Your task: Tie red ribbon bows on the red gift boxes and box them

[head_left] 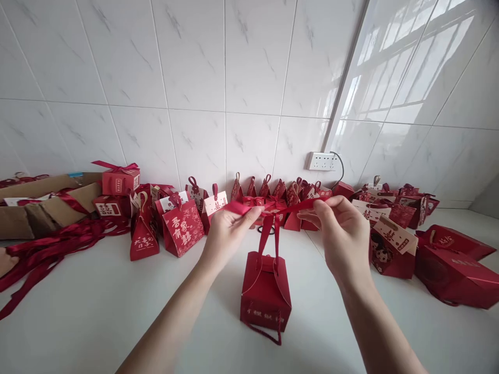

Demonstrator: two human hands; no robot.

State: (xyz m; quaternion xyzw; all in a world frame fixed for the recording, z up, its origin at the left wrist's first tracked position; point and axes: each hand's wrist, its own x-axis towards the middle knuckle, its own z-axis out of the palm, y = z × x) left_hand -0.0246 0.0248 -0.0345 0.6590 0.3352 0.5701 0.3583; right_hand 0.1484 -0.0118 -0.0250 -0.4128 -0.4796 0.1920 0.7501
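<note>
A small red gift box (266,292) with pale lettering stands on the white table in front of me, a twisted cord handle drooping over its near face. From slots in its top a red ribbon (266,236) rises in two strands that meet between my hands. My left hand (233,227) pinches one side of the ribbon between thumb and fingers. On the other side, my right hand (340,228) grips the ribbon the same way. Between them the ribbon is stretched nearly level above the box; whether it is knotted there I cannot tell.
Decorated red boxes (183,227) line the back of the table. More red boxes (462,270) lie at the right. At left are an open cardboard carton (39,189), loose ribbons (58,249) and part of another hand (5,262). A power strip (323,161) is on the tiled wall.
</note>
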